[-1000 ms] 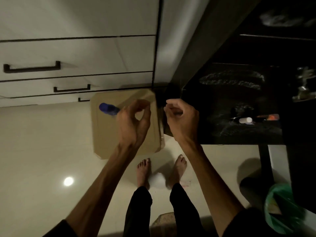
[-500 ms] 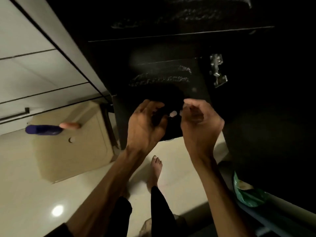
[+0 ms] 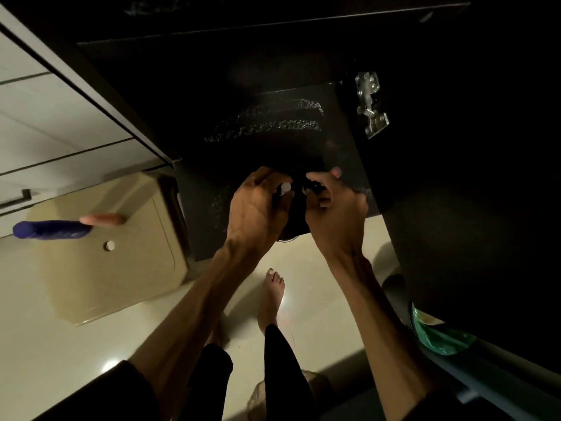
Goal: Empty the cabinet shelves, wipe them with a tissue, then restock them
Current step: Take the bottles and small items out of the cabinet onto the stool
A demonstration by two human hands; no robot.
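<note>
Over the dark cabinet shelf [image 3: 273,123], both hands, left [image 3: 258,205] and right [image 3: 334,208], pinch small dark items.

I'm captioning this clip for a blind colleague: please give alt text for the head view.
Both hands, the left hand and the right hand, grip a dark object at the front edge of a dim, dusty black cabinet shelf. To the left, a blue bottle lies on a beige box on the pale floor.

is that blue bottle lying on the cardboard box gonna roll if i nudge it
Probably yes: the blue bottle lies on its side and looks round. The cardboard box top looks flat, so little would stop it. It looks like plastic, so likely light and not fragile.
</note>
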